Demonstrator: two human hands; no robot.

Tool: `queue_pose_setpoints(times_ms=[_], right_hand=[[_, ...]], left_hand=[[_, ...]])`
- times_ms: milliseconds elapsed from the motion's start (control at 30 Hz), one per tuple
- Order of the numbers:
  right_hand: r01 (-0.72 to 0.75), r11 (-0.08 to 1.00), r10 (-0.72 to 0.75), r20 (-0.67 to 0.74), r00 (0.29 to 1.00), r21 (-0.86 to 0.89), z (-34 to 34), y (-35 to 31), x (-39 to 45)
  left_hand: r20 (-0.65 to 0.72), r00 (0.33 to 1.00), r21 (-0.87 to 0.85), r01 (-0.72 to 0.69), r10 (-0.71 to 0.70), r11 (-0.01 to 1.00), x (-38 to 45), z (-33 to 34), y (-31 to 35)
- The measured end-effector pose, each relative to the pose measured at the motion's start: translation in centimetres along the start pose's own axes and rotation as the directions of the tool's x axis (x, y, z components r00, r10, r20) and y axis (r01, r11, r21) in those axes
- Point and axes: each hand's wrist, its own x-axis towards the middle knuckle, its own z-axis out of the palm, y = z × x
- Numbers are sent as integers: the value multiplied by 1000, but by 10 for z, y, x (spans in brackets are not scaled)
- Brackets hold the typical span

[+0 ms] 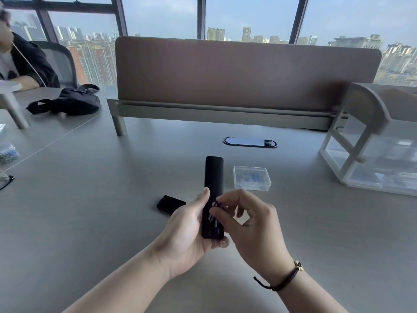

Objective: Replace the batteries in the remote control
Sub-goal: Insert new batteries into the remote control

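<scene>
My left hand [187, 231] grips a long black remote control [214, 175], held back side up above the grey table, its battery bay open near the bottom end. My right hand [246, 220] has thumb and forefinger pinched on a small dark battery [217, 205] at the open bay; whether the battery sits in the bay I cannot tell. The black battery cover [169, 204] lies on the table just left of my left hand. A small clear plastic box [251, 178] with bluish contents stands on the table to the right of the remote.
A brown desk divider [246, 71] runs across the back, with an oval cable port [250, 142] in front of it. A clear rack or bin [372, 159] stands at right. At far left are a black bag [70, 101] and a seated person [20, 62].
</scene>
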Motion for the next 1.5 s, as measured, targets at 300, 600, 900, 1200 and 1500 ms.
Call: queue_pose_setpoints(times_ms=[300, 600, 900, 1200, 1500], right_hand=[[-12, 999, 16, 149, 989, -31, 0, 2, -1], [-202, 967, 167, 214, 962, 155, 3, 3, 1], [-413, 828, 411, 90, 907, 379, 1, 16, 6], [-455, 814, 463, 69, 883, 360, 3, 16, 6], [-396, 904, 403, -13, 915, 162, 8, 29, 4]], left_hand=[[-72, 997, -50, -28, 24, 998, 3, -1, -1], [-29, 997, -57, -70, 68, 996, 4, -4, 4], [-67, 994, -126, -93, 85, 988, 4, -4, 7], [24, 985, -84, -166, 168, 983, 5, -8, 10], [-336, 858, -118, -449, 390, 886, 19, -41, 39]])
